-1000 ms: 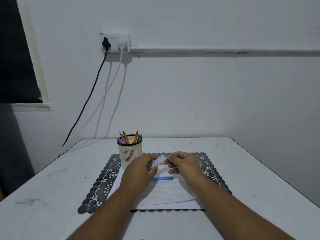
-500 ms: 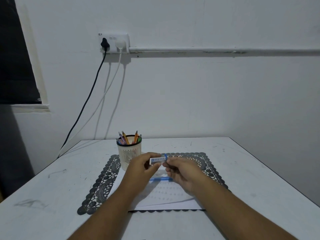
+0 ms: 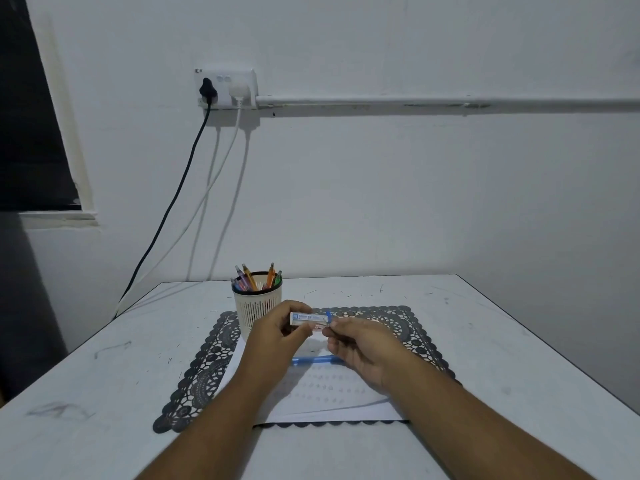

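While left hand (image 3: 277, 336) grips lead case (image 3: 308, 318) just right of pen cup (image 3: 258, 306), right hand (image 3: 360, 344) pinches its blue cap (image 3: 328, 316). Likely the opening step; pencil (image 3: 313, 359) in front of cup not yet loaded.

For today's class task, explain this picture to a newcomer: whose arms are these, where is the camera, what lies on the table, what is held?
No machine here: a person works with bare hands. The picture comes from a camera worn on the head, looking forward and down. The left hand holds a small white tube, and the right hand pinches its blue end. On the table lies a dark lace mat with a paper sheet on it; a blue pen rests on the paper. A cream cup of coloured pens stands at the mat's far left corner.
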`<state>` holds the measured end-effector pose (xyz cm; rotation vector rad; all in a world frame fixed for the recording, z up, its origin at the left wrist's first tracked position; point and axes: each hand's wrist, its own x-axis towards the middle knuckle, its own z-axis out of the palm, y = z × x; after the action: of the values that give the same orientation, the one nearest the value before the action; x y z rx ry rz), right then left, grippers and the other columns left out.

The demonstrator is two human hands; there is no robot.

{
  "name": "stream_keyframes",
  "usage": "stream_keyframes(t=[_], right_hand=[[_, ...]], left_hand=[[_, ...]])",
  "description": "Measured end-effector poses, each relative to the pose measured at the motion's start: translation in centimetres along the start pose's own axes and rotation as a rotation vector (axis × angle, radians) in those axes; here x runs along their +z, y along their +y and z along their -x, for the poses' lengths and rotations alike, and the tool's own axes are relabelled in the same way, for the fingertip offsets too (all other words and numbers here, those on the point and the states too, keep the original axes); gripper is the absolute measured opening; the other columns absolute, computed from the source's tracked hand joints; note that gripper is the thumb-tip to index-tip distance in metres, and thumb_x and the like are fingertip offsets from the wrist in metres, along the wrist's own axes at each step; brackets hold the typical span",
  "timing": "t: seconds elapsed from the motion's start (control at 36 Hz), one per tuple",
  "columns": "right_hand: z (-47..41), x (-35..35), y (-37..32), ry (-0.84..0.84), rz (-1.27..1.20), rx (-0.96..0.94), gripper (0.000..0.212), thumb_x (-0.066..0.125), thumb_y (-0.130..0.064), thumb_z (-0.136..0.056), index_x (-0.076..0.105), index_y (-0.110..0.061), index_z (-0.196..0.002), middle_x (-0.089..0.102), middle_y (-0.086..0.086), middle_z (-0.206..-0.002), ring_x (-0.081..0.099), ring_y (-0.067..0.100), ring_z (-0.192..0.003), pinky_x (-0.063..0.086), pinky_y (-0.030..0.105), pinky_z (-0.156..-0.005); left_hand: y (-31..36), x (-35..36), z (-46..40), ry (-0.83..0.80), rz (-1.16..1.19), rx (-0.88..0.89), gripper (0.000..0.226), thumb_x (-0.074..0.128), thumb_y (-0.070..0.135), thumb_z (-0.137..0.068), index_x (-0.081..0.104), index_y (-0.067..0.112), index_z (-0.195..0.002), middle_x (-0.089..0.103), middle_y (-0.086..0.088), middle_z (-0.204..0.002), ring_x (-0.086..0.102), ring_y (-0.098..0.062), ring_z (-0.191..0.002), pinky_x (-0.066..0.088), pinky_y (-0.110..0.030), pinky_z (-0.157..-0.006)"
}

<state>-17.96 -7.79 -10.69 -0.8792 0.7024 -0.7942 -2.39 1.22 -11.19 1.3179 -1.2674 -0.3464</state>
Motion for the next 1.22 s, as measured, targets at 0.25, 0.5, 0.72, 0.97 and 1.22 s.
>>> stream_keyframes(t=[0.25, 0.5, 0.72, 0.97, 1.22], right_hand=[[0.1, -0.4, -0.4, 0.011, -0.017, -0.039, 0.013, 0.071, 0.002, -0.094, 0.072, 0.011, -0.103, 0.075, 0.023, -0.091, 0.068, 0.020, -0.068, 0.062, 0.027, -0.062], [0.0, -0.4, -0.1, 0.014, 0.123, -0.170, 0.014, 0.077, -0.004, -0.091, 0.073, 0.007, -0.098, 0.076, 0.020, -0.090, 0.067, 0.019, -0.070, 0.062, 0.029, -0.067], [-0.1, 0.0, 0.2, 0.022, 0.296, -0.318, 0.003, 0.074, 0.000, -0.091, 0.075, 0.002, -0.092, 0.078, 0.019, -0.087, 0.066, 0.018, -0.066, 0.060, 0.030, -0.064], [0.0, 0.1, 0.2, 0.021, 0.343, -0.377, 0.009, 0.072, 0.004, -0.089, 0.078, -0.002, -0.093, 0.077, 0.019, -0.089, 0.066, 0.020, -0.071, 0.057, 0.036, -0.064], [0.0, 0.0, 0.1, 0.043, 0.330, -0.404, 0.006, 0.075, -0.005, -0.092, 0.078, -0.002, -0.095, 0.078, 0.015, -0.087, 0.070, 0.021, -0.074, 0.059, 0.034, -0.064]], left_hand=[[-0.1, -0.1, 0.1, 0.014, -0.187, 0.000, 0.025, 0.079, 0.011, -0.088, 0.070, 0.033, -0.097, 0.074, 0.017, -0.091, 0.069, 0.001, -0.084, 0.053, -0.015, -0.066], [-0.6, -0.2, -0.1, -0.002, -0.305, -0.007, 0.028, 0.080, 0.009, -0.085, 0.067, 0.031, -0.095, 0.071, 0.015, -0.087, 0.065, 0.003, -0.082, 0.054, -0.021, -0.068], [-1.2, -0.2, -0.5, -0.015, -0.580, -0.013, 0.024, 0.079, 0.030, -0.087, 0.065, 0.039, -0.105, 0.065, 0.014, -0.081, 0.060, -0.003, -0.075, 0.053, -0.030, -0.065], [-1.2, -0.1, -0.5, -0.017, -0.599, -0.026, 0.022, 0.078, 0.030, -0.087, 0.067, 0.037, -0.104, 0.065, 0.014, -0.079, 0.059, -0.003, -0.072, 0.052, -0.031, -0.063], [-1.1, 0.2, -0.5, -0.029, -0.573, -0.076, 0.028, 0.080, 0.032, -0.086, 0.065, 0.039, -0.109, 0.067, 0.017, -0.091, 0.062, -0.001, -0.081, 0.059, -0.033, -0.074]])
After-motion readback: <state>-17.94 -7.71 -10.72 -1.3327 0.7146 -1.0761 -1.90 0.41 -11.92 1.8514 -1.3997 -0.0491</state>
